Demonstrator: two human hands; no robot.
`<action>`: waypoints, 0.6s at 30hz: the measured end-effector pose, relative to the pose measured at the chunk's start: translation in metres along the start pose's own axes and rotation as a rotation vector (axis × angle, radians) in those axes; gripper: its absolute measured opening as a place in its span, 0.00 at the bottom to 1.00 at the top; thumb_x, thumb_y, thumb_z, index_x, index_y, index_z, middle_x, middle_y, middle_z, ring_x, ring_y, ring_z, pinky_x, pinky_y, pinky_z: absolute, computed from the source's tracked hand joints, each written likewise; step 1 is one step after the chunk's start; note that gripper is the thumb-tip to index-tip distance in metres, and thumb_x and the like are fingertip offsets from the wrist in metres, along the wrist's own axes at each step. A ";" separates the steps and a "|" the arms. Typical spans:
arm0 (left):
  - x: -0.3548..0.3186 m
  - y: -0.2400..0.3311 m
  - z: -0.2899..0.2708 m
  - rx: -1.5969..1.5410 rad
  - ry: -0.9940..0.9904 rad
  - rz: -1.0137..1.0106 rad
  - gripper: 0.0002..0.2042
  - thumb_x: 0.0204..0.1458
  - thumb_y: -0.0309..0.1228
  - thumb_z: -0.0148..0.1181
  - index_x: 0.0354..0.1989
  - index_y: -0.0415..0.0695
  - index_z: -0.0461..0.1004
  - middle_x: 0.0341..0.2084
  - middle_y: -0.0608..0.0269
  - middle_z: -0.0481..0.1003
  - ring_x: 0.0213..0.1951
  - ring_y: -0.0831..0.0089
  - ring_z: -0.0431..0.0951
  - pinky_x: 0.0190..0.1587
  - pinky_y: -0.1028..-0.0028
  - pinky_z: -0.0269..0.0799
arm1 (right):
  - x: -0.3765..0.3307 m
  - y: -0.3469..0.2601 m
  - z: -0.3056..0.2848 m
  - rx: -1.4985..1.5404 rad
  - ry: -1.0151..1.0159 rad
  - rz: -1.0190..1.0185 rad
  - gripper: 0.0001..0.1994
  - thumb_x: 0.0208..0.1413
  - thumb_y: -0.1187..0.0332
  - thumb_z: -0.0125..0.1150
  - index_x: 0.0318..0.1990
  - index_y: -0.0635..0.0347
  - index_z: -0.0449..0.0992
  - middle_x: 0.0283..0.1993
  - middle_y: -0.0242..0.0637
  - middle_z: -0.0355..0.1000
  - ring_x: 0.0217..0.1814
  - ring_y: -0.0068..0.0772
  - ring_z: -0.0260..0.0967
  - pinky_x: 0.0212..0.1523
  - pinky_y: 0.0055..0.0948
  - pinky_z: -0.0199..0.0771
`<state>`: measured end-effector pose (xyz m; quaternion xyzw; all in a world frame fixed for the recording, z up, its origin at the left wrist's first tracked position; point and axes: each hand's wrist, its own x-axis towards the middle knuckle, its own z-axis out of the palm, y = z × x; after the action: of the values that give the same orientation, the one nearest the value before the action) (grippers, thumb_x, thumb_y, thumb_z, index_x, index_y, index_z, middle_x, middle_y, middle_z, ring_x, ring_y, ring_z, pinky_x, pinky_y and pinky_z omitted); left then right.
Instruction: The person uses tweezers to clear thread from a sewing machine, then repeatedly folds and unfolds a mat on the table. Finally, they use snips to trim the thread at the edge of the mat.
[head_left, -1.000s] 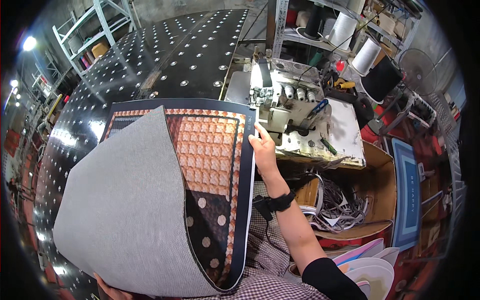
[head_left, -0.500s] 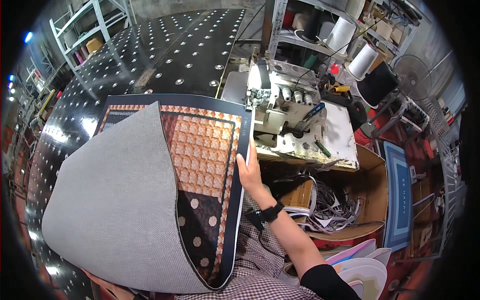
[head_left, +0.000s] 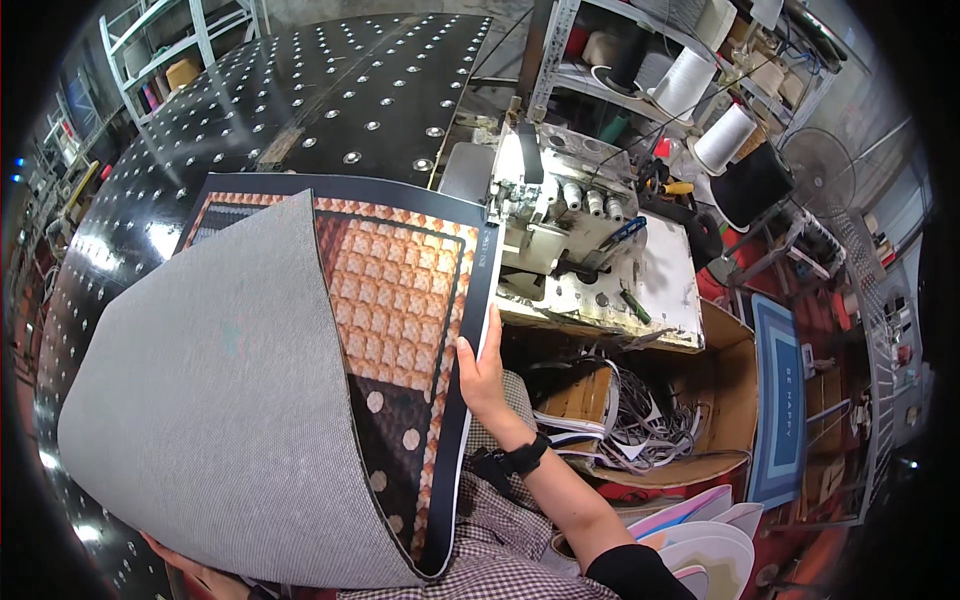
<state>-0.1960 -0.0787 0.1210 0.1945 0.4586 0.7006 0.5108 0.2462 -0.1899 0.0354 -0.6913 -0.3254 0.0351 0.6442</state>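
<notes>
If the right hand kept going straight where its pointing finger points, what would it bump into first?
Probably the near side of the sewing machine. The right hand points there along the mat's edge, though depth is unclear, so it might pass above or below.

mat (head_left: 240, 390): small pale letters and digits, dark border (head_left: 483, 262), near upper right corner | blue mat (head_left: 776, 400): two words, pale capitals, running down inner panel (head_left: 781, 375)
</notes>
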 end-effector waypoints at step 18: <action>0.034 -0.042 0.110 -0.134 -0.172 -0.052 0.31 0.54 0.51 0.45 0.60 0.42 0.56 0.58 0.60 0.59 0.58 0.63 0.58 0.59 0.65 0.52 | 0.031 -0.005 0.003 0.098 0.026 0.024 0.30 0.55 0.74 0.47 0.64 0.66 0.43 0.60 0.46 0.54 0.61 0.36 0.53 0.61 0.30 0.50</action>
<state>-0.1053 0.0029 0.1344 0.2074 0.3703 0.6967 0.5783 0.2668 -0.1719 0.0509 -0.6631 -0.3068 0.0497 0.6809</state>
